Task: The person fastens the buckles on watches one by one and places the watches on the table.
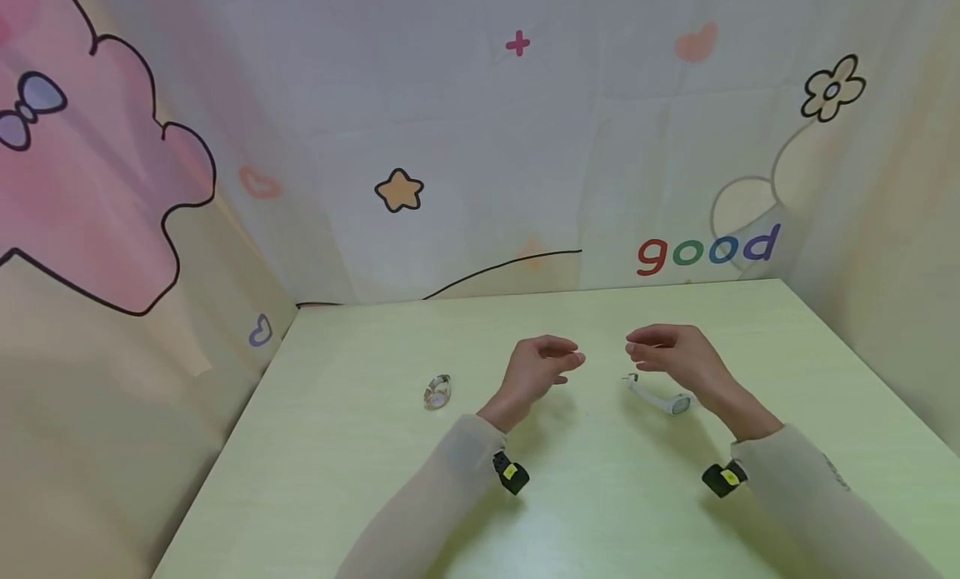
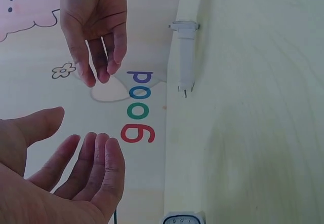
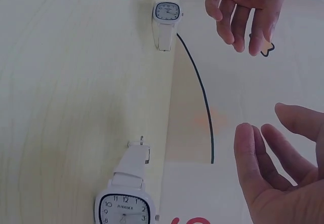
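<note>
A white wristwatch [image 1: 660, 398] lies stretched out on the table just below my right hand [image 1: 678, 358]. Its square-cornered dial with dark numerals shows large in the right wrist view [image 3: 126, 206]. Further left, another light-strapped wristwatch [image 1: 437, 392] rests with its band looped; its rounded-square dial faces up in the right wrist view [image 3: 167, 12]. My left hand [image 1: 534, 369] hovers between the two watches, closer to the middle. Both hands are raised above the tabletop, palms toward each other, fingers loosely bent and nothing held. A gap separates their fingertips.
The pale green table [image 1: 337, 479] ends at a printed curtain [image 1: 480, 146] along the back, and more curtain hangs at both sides. Small black cameras [image 1: 512, 473] are strapped at both wrists over light sleeves.
</note>
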Available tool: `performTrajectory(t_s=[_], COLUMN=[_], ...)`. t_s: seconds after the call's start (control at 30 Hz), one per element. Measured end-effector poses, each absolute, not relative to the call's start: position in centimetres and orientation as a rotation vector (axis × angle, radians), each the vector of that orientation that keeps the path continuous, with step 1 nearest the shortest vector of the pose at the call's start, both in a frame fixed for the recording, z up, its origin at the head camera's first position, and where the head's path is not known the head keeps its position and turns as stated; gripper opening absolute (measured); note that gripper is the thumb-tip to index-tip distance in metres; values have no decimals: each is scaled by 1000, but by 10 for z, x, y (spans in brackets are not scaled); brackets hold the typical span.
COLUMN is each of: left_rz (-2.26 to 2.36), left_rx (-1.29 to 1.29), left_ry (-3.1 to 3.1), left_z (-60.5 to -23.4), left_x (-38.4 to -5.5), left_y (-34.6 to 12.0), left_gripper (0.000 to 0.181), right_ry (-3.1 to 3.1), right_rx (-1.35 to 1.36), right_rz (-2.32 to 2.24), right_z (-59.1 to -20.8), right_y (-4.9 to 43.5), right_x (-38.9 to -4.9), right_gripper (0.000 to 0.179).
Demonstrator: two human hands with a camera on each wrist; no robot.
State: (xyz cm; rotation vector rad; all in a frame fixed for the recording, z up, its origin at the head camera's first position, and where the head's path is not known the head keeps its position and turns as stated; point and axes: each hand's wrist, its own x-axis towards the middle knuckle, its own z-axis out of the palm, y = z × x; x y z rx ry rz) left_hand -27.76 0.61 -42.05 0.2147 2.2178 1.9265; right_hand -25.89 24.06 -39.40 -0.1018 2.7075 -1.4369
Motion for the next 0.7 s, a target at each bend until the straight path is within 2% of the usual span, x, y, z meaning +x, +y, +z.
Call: performTrajectory(t_s=[0.1, 0.37, 0.7], left_rz=[1907, 1909, 1878], left_rx=[216, 252, 263], left_ry=[2234, 2214, 2228], left_z=[-423, -428, -433], left_x=[-277, -275, -271], left_y=[12, 26, 43], left_gripper=[25, 17, 19], right_ry=[2714, 2735, 2759], right_rx=[-95, -78, -54], right_rz=[-1426, -1390, -1345], right_z=[-395, -399, -406], right_y=[247, 264, 284], right_x=[-257, -250, -244], right_gripper=[49, 54, 57])
